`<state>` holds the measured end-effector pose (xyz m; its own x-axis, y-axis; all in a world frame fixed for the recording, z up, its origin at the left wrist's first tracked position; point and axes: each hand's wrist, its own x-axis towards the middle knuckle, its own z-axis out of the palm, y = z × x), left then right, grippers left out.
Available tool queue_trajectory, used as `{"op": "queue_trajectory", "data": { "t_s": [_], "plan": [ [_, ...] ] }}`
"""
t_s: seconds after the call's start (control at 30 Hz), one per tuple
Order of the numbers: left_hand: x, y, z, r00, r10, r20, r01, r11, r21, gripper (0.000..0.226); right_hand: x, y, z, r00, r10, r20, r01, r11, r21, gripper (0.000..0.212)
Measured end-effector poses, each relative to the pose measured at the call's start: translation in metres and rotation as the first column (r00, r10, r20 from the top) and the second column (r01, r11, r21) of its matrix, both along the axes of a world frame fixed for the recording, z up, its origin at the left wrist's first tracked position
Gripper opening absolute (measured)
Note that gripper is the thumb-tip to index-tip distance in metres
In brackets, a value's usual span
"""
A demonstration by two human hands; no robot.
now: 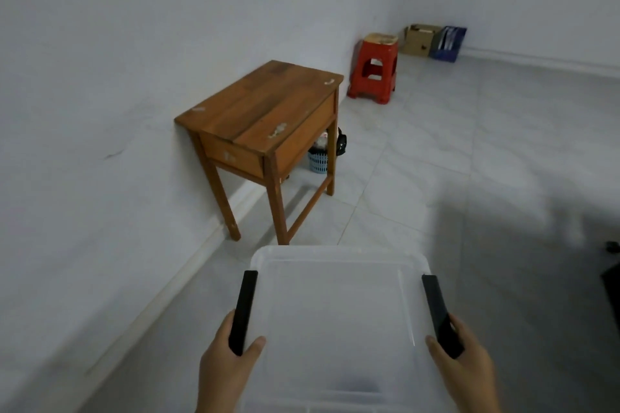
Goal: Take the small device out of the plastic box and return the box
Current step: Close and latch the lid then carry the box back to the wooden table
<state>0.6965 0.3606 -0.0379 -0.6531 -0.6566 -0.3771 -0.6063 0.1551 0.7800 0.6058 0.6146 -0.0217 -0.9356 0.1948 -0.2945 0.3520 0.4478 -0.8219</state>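
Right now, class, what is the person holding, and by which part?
The lidded clear plastic box, held by its sides: left hand and right hand each grip a black side latch, thumbs on the lid.

Left hand (223,367) low in view, thumb lying over lid edge of translucent white plastic box (339,305), fingers wrapped round its black side latch. Right hand (464,367) mirrors it at opposite side, thumb on top. Both forearms cut off by bottom edge.

We count one plastic box (339,312) (two black latches (244,310)), one table (265,104), one stool (374,69), perhaps two cartons (419,40).
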Motion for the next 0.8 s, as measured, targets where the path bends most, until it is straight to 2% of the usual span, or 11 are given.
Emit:
{"op": "queue_trajectory", "data": {
  "t_s": [0.17, 0.27, 0.4, 0.53, 0.67, 0.8],
  "plan": [
    [-0.145, -0.004, 0.014, 1.000, 0.011, -0.003, -0.011, 1.000, 0.021, 0.066, -0.150, -0.004, 0.013, 1.000, 0.010, -0.010, -0.010, 1.000, 0.028, 0.053],
    [-0.212, -0.012, 0.016, 0.999, 0.017, 0.047, -0.018, 0.999, 0.029, 0.065, -0.219, -0.013, 0.015, 1.000, 0.004, 0.011, -0.004, 1.000, 0.030, 0.053],
    [-0.319, -0.034, 0.000, 0.996, -0.020, 0.089, 0.016, 0.999, 0.048, 0.067, -0.321, -0.031, 0.011, 1.000, -0.008, 0.014, 0.007, 0.999, 0.043, 0.052],
    [-0.439, -0.061, 0.007, 0.999, -0.021, 0.025, 0.019, 0.998, 0.062, 0.066, -0.428, -0.057, 0.020, 0.997, -0.063, -0.037, 0.065, 0.996, 0.060, 0.051],
    [-0.551, -0.093, 0.040, 0.989, -0.085, -0.119, 0.084, 0.996, -0.009, 0.065, -0.528, -0.088, 0.048, 0.985, -0.114, -0.131, 0.122, 0.991, 0.052, 0.051],
    [-0.624, -0.126, 0.064, 0.987, -0.045, -0.151, 0.051, 0.998, 0.035, 0.064, -0.605, -0.124, 0.071, 0.979, -0.101, -0.178, 0.106, 0.994, 0.017, 0.052]
  ]
}}
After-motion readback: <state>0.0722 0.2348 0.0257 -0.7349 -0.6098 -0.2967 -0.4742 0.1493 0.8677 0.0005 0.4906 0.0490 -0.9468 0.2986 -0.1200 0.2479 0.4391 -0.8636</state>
